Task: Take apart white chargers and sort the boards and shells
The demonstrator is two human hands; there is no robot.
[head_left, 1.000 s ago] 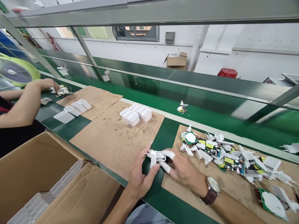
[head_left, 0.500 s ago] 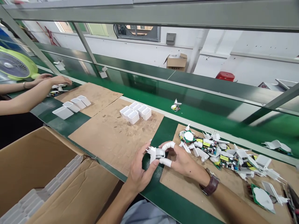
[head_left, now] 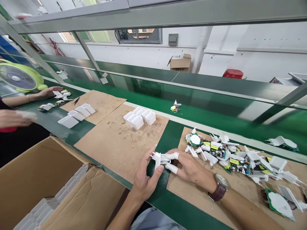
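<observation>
Between my hands, above the strip of bench in front of me, is a white plastic power adapter housing (head_left: 157, 158) with plug pins pointing left. My left hand (head_left: 143, 177) grips its plug end between thumb and fingers. With white covers on thumb and forefinger, my right hand (head_left: 192, 166) pinches the other end; what lies inside the housing is partly hidden. To the right, a heap of green circuit boards with white plug parts (head_left: 222, 151) covers a cardboard sheet (head_left: 189, 198). Several white open-topped cases (head_left: 137, 121) stand grouped on another cardboard sheet (head_left: 107, 143).
At lower left, an open cardboard box (head_left: 79, 195) holds stacked white cases. A row of white cases (head_left: 69, 121) lies near a co-worker's hands (head_left: 51, 91). Behind, a green belt (head_left: 153, 99) carries a plug-and-board assembly (head_left: 176, 108). A green fan (head_left: 19, 76) stands far left.
The adapter housing stays in both my hands, my right fingers slightly shifted on it. The co-worker's hands have moved apart, one drawn back toward the body. The assembly on the belt has shifted slightly left.
</observation>
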